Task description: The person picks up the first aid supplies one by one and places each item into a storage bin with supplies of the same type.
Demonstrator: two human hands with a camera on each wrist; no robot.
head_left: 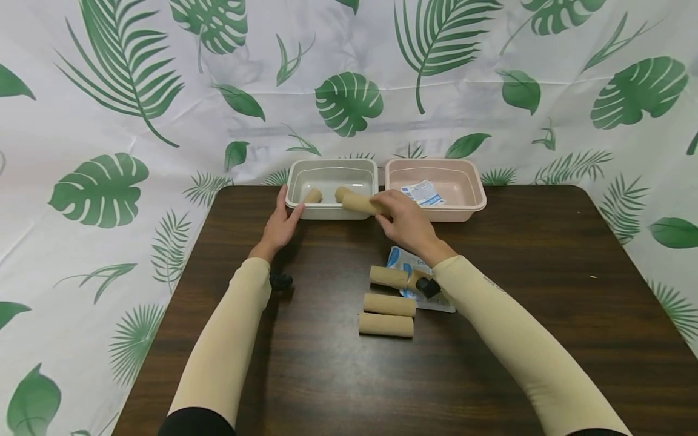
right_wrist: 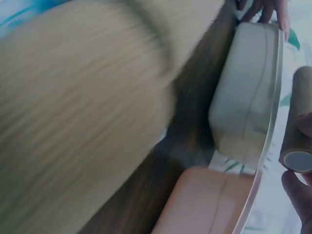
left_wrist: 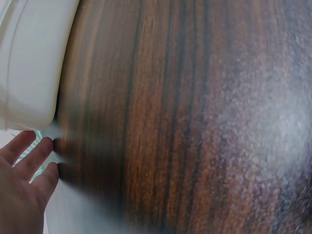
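Currently pinching cardboard tube [head_left: 357, 204] between right hand's [head_left: 406, 221] thumb and fingers, at its right end, above front right corner of off-white plastic bin [head_left: 327, 212]. Noted two bin tubes [head_left: 312, 196] inside. Touching bin's front left corner with left hand [head_left: 279, 230], fingers extended and parted, gripping nothing. Counted three table tubes [head_left: 386, 325] on dark wood table [head_left: 316, 363], plus another partly hidden behind black wrist camera [head_left: 428, 287].

Tubes [head_left: 386, 325] on table [head_left: 305, 363], before tubs [head_left: 329, 212]
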